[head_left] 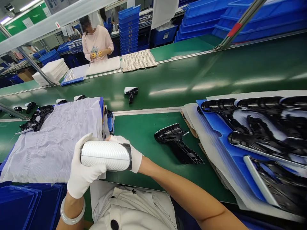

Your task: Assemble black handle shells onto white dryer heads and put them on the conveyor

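Observation:
A white, ribbed hair dryer housing (105, 155) with dark edges lies level between my two white-gloved hands, in front of my body. My left hand (82, 174) is closed around its left end, thumb along the near lower side. From behind, my right hand (136, 156) grips the other end, and most of its fingers are hidden by the housing. To the right, a black hair dryer half shell (178, 142) rests on the green bench (141, 127), with its hollow inside facing up. Neither hand touches it.
At right, a stack of blue sheets (216, 127) carries several black shells (261, 127). A foam-covered stack (57, 137) stands left. Beyond runs a green conveyor (182, 86) with a hair dryer housing (131, 92) on it. A co-worker (98, 41) works across it.

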Demonstrator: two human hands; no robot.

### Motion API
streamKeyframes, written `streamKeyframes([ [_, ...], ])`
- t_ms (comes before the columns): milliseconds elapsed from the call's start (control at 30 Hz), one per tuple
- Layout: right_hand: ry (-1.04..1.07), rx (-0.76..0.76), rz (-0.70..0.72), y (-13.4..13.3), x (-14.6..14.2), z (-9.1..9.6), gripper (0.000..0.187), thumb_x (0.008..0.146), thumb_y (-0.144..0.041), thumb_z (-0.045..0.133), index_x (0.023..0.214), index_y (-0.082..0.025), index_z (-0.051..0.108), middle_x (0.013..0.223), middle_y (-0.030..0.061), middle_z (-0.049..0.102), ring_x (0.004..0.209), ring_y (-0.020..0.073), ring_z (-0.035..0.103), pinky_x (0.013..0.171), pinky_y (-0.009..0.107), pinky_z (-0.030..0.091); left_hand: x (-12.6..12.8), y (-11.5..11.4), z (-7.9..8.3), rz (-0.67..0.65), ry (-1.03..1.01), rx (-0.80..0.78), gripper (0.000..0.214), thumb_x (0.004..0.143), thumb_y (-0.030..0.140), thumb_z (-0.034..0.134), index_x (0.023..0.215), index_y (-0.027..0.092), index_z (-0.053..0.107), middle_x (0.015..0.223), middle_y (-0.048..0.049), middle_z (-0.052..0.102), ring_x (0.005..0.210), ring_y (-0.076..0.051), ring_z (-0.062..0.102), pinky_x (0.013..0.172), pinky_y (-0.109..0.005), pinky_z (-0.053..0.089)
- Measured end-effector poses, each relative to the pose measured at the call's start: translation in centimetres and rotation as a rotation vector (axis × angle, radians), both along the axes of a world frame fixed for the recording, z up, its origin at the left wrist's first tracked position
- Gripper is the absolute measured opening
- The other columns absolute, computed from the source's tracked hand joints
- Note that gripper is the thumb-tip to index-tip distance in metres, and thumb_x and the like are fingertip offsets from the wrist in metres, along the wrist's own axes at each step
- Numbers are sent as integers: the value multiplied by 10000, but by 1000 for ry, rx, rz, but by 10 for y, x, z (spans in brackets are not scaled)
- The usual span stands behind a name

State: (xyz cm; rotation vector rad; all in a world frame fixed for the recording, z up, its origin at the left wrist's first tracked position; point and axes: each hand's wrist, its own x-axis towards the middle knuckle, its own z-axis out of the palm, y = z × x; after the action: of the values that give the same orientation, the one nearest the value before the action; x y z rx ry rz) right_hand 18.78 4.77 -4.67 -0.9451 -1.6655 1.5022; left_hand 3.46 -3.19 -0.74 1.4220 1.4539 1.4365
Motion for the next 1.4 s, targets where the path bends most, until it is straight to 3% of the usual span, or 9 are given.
streamKeyframes([
  [233, -417, 622, -47, 13, 0, 2, 183, 788, -80, 482, 663, -210, 512, 724, 15, 585, 728, 155, 541, 740, 283, 442, 0, -1, 2, -6, 37, -7, 883, 498, 546, 917, 1260, 244, 588, 1110, -63, 680, 1003, -262, 662, 911, -389, 525],
  [433, -504, 921, -248, 17, -1, -8, 221, 844, -52, 462, 753, -207, 588, 832, 36, 646, 819, 173, 583, 705, 297, 441, 7, -1, 2, 121, 227, 0, 1049, 500, 622, 879, 1382, 224, 475, 1252, -133, 600, 1158, -352, 587, 1023, -530, 444],
  [567, -459, 945, -434, 15, 0, -12, 232, 916, -92, 448, 876, -217, 639, 1040, 57, 699, 1121, 195, 607, 986, 352, 466, 18, -4, -3, 210, 494, 135, 1306, 386, 672, 883, 1482, 203, 348, 1422, -199, 427, 1345, -443, 405, 1099, -625, 330],
  [667, -447, 885, -500, 16, -2, -12, 226, 944, -133, 442, 898, -229, 642, 1034, 51, 710, 1164, 193, 607, 1091, 389, 429, 25, -5, -2, 239, 545, 107, 1264, 450, 690, 851, 1489, 179, 343, 1397, -210, 421, 1332, -452, 409, 1052, -621, 383],
  [767, -420, 885, -490, 19, -2, -13, 226, 961, -175, 433, 916, -231, 648, 1045, 57, 711, 1174, 192, 610, 1110, 397, 431, 23, -4, 2, 253, 456, 45, 994, 629, 649, 782, 1438, 197, 423, 1316, -170, 495, 1249, -390, 504, 1035, -564, 421],
  [867, -385, 896, -471, 20, -1, -19, 228, 971, -212, 425, 944, -230, 651, 1072, 67, 707, 1197, 193, 602, 1113, 399, 442, 14, -1, 3, 236, 380, 79, 854, 678, 624, 759, 1374, 210, 487, 1256, -134, 537, 1230, -356, 523, 1067, -533, 402],
  [1100, -363, 927, -528, 21, -3, -27, 228, 975, -233, 412, 945, -247, 638, 1115, 67, 687, 1222, 202, 572, 1153, 451, 388, 5, 1, -3, 138, 292, 102, 914, 580, 640, 830, 1336, 225, 527, 1242, -113, 572, 1196, -345, 565, 1031, -497, 454],
  [1267, -342, 959, -603, 25, -1, -13, 195, 957, -289, 445, 906, -262, 631, 1110, 55, 683, 1163, 219, 592, 1111, 444, 419, 4, -1, -6, 67, 239, 87, 1010, 526, 636, 864, 1370, 228, 487, 1316, -133, 559, 1219, -348, 558, 1064, -524, 430],
  [1400, -335, 1128, -644, 22, 4, 0, 248, 997, -268, 375, 916, -283, 609, 1062, 28, 699, 1173, 199, 596, 1151, 480, 368, 1, -1, -7, 49, 195, 86, 1048, 482, 637, 881, 1366, 232, 488, 1319, -136, 566, 1207, -350, 565, 1066, -537, 428],
])
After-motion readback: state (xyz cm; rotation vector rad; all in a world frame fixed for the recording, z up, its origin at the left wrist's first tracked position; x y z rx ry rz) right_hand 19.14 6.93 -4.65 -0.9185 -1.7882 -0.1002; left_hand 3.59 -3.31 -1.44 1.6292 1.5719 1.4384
